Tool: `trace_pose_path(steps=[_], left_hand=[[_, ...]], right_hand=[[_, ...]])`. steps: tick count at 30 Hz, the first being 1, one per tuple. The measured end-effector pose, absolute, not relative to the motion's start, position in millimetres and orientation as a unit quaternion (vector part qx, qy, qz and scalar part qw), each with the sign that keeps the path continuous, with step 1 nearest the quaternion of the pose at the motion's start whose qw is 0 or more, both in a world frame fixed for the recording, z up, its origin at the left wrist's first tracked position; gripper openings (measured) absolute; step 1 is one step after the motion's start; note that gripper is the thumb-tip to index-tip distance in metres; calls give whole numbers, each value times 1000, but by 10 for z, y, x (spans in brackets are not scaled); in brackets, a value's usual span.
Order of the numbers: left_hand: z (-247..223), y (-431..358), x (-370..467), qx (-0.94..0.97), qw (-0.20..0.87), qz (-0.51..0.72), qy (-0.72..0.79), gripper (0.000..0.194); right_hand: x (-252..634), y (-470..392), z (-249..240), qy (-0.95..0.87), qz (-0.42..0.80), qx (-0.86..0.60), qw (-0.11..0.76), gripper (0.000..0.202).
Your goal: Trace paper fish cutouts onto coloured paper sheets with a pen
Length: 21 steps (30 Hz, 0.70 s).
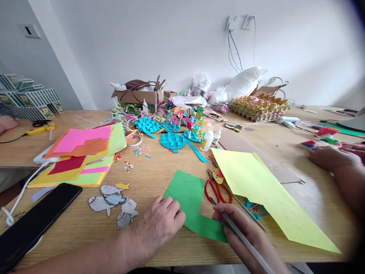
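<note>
a phone [40,224] lies at the near left corner of the worktop [155,163], a glue gun [40,129] toward the far left; a box [134,97] and egg trays [259,107] sit along the far edge.

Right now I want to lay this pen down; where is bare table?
Bare wood shows between the paper fish and the green sheet, and between the yellow sheet and the other person's arm. It is crowded around the scissors and glue bottles.
</note>
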<state>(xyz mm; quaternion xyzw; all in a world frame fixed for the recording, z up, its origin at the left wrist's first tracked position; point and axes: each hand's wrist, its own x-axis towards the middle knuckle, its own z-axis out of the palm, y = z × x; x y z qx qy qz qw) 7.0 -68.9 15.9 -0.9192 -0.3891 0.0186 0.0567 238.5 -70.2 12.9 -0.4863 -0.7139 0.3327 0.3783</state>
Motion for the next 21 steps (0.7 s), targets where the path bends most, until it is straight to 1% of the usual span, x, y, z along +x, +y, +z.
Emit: trace_pose_path(steps=[4, 9, 11, 14, 15, 18, 19, 21], left_hand=[[161, -733, 42, -927, 37, 40, -370, 9], [334, -849, 119, -927, -76, 66, -360, 13], [381, -827, 125, -919, -120, 63, -371, 15], [348, -666, 53, -914, -115, 28, -387, 8], [307, -591, 11, -915, -100, 19, -390, 10], [132, -399, -130, -921, -53, 6, -385, 39], [71, -361, -170, -922, -46, 7, -385, 46], [-23, -330, -221, -921, -42, 8, -388, 50]], right_hand=[[2417, -585, 173, -724, 351, -483, 345, 26], [2460, -466, -92, -764, 243, -493, 337, 29], [2479, -442, -139, -784, 229, -482, 318, 32], [2502, -417, -93, -808, 229, -473, 268, 31], [2512, -409, -65, -813, 228, -474, 250, 29], [2558, -400, -3, -827, 206, -475, 220, 27], [2573, -406, 13, -832, 185, -473, 224, 27], [2582, -433, 59, -835, 129, -469, 256, 25]])
